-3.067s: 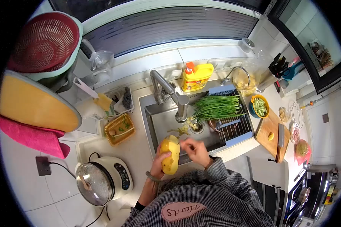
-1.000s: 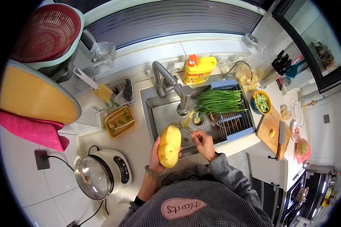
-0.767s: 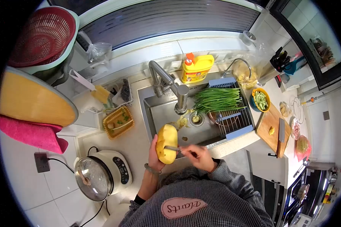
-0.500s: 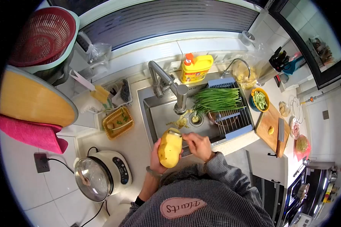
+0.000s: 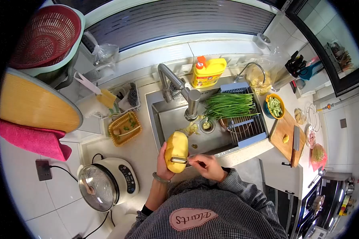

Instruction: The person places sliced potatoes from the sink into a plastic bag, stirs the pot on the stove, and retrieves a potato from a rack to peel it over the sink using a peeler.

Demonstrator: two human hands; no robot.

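Note:
A large peeled yellow potato (image 5: 176, 146) is held upright by my left hand (image 5: 162, 164), whose fingers wrap its left side and lower end. My right hand (image 5: 210, 167) is closed round the handle of a metal peeler (image 5: 179, 160), and the peeler's head lies against the lower part of the potato. Both hands are at the front edge of the steel sink (image 5: 167, 123). Yellow peelings (image 5: 192, 128) lie in the sink near the drain (image 5: 206, 125).
Green stalks (image 5: 229, 106) lie on a rack over the sink's right side, by the faucet (image 5: 192, 104). At right are a bowl of green pieces (image 5: 274, 106) and a cutting board (image 5: 281, 137) with a knife (image 5: 296, 139). An electric pot (image 5: 103, 185) stands at left.
Since half a second ago, my right hand has moved the peeler from the potato's top down to its lower part. The potato has shifted slightly upward in my left hand.

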